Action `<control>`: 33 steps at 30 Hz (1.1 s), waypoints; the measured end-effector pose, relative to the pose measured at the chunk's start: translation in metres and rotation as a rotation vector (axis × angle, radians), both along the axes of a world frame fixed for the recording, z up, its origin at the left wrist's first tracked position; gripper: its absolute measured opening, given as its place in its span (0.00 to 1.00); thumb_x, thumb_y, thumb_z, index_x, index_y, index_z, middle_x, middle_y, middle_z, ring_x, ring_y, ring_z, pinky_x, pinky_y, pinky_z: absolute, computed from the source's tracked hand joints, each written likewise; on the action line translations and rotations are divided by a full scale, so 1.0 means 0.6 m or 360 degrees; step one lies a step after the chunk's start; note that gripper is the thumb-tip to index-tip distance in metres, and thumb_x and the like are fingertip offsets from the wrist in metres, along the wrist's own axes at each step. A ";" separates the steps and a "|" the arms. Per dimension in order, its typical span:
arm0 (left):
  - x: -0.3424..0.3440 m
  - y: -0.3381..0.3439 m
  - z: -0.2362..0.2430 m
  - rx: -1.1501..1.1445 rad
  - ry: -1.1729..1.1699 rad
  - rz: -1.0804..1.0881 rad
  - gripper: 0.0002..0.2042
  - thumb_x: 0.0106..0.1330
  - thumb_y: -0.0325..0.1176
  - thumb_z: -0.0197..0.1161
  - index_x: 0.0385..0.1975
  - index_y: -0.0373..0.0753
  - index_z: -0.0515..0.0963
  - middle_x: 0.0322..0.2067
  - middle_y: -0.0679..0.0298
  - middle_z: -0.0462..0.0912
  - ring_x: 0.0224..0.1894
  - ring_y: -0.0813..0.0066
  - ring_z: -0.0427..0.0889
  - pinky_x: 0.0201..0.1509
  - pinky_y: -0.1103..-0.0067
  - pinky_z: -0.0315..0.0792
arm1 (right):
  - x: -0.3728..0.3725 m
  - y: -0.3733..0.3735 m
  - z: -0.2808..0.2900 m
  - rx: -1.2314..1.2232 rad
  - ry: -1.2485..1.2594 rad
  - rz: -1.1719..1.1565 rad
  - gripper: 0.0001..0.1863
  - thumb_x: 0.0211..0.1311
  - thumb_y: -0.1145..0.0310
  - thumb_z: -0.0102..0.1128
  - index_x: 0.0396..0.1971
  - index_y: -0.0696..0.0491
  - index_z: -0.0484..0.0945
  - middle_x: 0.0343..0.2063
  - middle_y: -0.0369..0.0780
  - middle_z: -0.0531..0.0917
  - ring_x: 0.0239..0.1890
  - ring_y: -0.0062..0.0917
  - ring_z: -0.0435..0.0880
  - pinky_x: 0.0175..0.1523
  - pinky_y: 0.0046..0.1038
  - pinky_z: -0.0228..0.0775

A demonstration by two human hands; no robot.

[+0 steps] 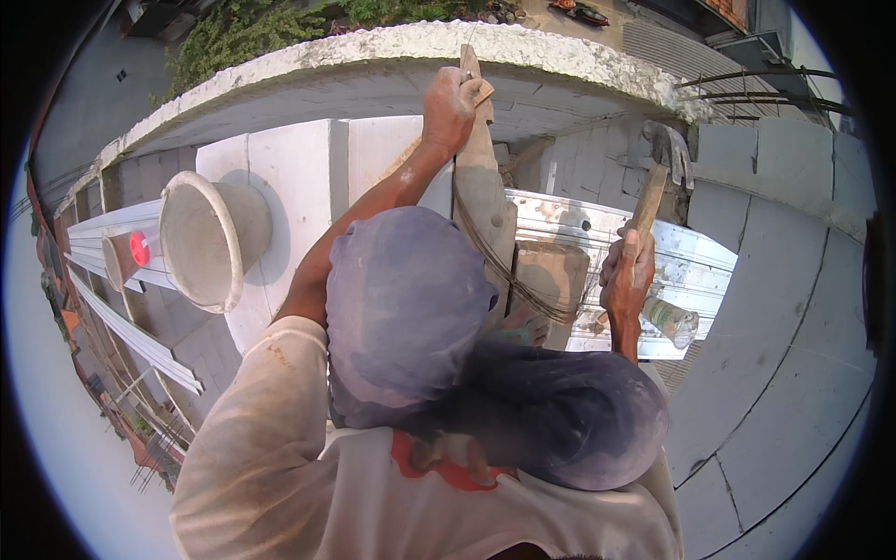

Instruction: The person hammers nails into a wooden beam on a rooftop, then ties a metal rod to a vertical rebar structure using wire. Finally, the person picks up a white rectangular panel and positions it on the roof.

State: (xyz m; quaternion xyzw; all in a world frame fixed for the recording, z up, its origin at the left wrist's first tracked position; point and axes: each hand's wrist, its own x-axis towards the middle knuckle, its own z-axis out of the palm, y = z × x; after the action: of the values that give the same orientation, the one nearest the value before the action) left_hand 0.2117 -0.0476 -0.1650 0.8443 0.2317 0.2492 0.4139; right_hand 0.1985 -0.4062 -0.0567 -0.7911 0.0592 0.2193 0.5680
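Note:
My left hand (449, 110) is raised at the far middle, fingers closed on a small piece of wood (483, 91) against the upper end of a grey, dusty plank (479, 154). Whether a nail is also pinched there is too small to tell. My right hand (627, 273) grips the wooden handle of a claw hammer (667, 154), its metal head pointing up and away, apart from the plank. A loop of thin wire (523, 291) hangs beside the plank, near a brown block (551, 275).
A mortar-crusted bucket (175, 245) stands on pale blocks (294, 168) at left, near a red round object (139, 248). Shiny ribbed metal sheets (551, 219) and a clear bottle-like container (674, 322) lie at right. A rough-topped wall (392, 42) curves across the far side; block walls (756, 373) stand right.

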 end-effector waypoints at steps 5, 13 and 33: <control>-0.003 0.010 -0.004 0.0009 -0.0106 0.0022 0.07 0.70 0.31 0.64 0.35 0.34 0.78 0.35 0.50 0.80 0.38 0.50 0.81 0.44 0.64 0.75 | 0.032 0.132 0.037 0.0233 0.0315 0.0338 0.24 0.81 0.45 0.51 0.44 0.55 0.74 0.21 0.31 0.70 0.16 0.12 0.65 0.19 0.22 0.58; -0.009 0.004 0.008 -0.0057 -0.0030 -0.0061 0.07 0.68 0.29 0.63 0.41 0.33 0.80 0.39 0.47 0.80 0.45 0.42 0.80 0.50 0.59 0.74 | 0.066 0.230 0.089 0.0406 -0.0129 0.0788 0.27 0.80 0.42 0.51 0.45 0.57 0.75 0.20 0.32 0.72 0.19 0.15 0.68 0.24 0.23 0.62; -0.011 0.006 -0.009 0.0073 -0.0036 0.0029 0.05 0.70 0.28 0.63 0.40 0.34 0.78 0.38 0.47 0.81 0.43 0.40 0.81 0.48 0.57 0.74 | 0.104 0.248 0.073 -0.0455 -0.0105 0.1311 0.37 0.77 0.35 0.47 0.43 0.62 0.78 0.22 0.43 0.76 0.28 0.28 0.75 0.37 0.38 0.69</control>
State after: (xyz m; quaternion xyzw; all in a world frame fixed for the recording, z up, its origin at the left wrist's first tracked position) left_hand 0.2051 -0.0442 -0.1703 0.8486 0.2289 0.2678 0.3947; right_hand 0.2611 -0.2573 -0.0131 -0.8259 -0.2496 0.3917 0.3195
